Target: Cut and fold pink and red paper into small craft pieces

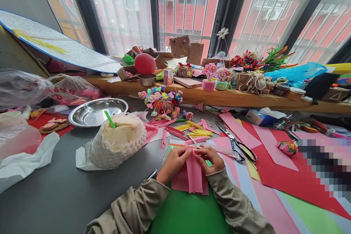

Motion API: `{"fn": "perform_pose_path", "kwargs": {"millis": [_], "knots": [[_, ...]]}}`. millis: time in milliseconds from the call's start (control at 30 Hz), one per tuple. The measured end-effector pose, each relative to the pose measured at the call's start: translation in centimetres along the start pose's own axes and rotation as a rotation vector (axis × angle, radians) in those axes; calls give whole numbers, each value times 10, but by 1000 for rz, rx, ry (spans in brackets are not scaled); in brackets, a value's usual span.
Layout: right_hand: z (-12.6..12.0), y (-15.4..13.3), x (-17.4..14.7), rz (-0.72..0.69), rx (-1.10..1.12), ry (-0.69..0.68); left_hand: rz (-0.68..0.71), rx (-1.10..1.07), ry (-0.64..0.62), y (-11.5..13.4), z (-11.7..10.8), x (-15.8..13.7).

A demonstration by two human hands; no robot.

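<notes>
Between my two hands is a folded strip of pink paper [195,177], its long creases running toward me. My left hand [175,159] pinches its upper left edge, thumb on top. At the upper right edge, the fingers of my right hand [210,159] are closed on the same paper. Under it lies a flat pink sheet [179,182] on a green sheet [189,214]. Just beyond my fingertips are folded pink strips [175,132] and folded yellow strips [203,131]. To the right of my right hand rest black-handled scissors [242,150] and a clear ruler [222,150].
A coconut in white foam netting [117,142] with a green straw stands left, before a metal tray [98,111]. Coloured paper sheets [274,175] spread across the right. Behind stand a bunch of knitted flowers [161,102] and a cluttered ledge [181,91] below the windows.
</notes>
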State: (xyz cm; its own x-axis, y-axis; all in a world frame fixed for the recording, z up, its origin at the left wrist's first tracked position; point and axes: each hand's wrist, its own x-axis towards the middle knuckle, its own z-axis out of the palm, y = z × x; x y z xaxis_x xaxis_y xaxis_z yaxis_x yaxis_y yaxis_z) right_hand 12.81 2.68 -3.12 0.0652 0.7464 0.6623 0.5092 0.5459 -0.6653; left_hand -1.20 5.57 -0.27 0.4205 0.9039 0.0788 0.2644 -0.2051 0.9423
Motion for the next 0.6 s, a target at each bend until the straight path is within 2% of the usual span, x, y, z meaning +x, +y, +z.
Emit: {"fn": "perform_pose_path", "kwargs": {"millis": [467, 600], "knots": [[3, 0, 0, 17, 41, -1, -1, 25, -22, 5, -2, -2], [2, -4, 1, 109, 83, 2, 8, 27, -13, 6, -2, -2]]}}
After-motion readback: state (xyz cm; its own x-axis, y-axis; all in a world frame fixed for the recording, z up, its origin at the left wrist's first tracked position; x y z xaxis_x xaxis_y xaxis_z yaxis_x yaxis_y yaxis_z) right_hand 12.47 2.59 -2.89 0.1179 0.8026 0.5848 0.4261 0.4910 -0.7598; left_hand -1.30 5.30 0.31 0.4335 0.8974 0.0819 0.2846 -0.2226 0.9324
